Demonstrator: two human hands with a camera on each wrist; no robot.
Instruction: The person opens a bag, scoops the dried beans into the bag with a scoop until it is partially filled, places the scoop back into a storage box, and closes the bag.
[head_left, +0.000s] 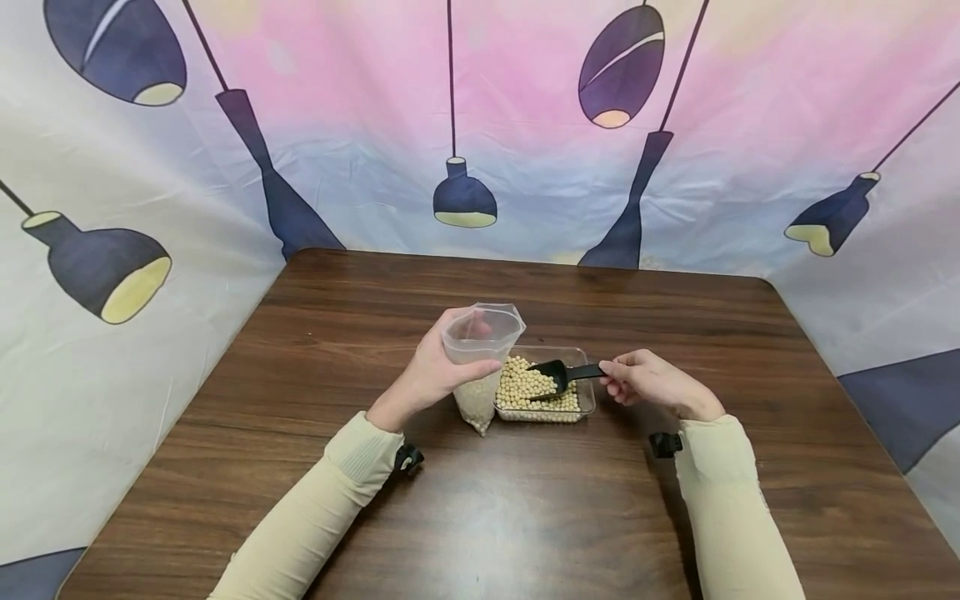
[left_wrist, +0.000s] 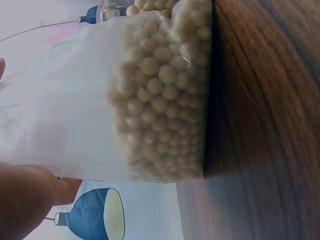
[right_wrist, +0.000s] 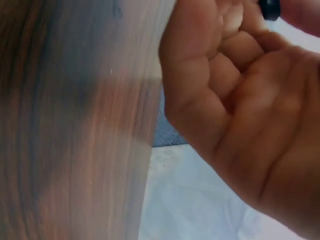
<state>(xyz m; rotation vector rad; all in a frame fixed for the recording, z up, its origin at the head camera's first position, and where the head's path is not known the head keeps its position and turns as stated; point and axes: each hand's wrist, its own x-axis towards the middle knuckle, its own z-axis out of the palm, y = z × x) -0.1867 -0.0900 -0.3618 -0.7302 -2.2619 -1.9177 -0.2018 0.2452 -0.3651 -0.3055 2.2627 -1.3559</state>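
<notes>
My left hand grips a clear plastic bag around its upper part, keeping its wide mouth upright. Pale round soybeans fill the bag's lower part, which stands at the wooden table. Between the fingers and thumb of my right hand is the handle end of a black scoop. The scoop's head lies among the soybeans in a clear rectangular container, right beside the bag. In the right wrist view, the fingers are curled and only the black handle tip shows.
The brown wooden table extends around the container on all sides. Behind it hangs a cloth backdrop printed with dark lamps. A black wrist strap piece sits by the right sleeve, and another by the left.
</notes>
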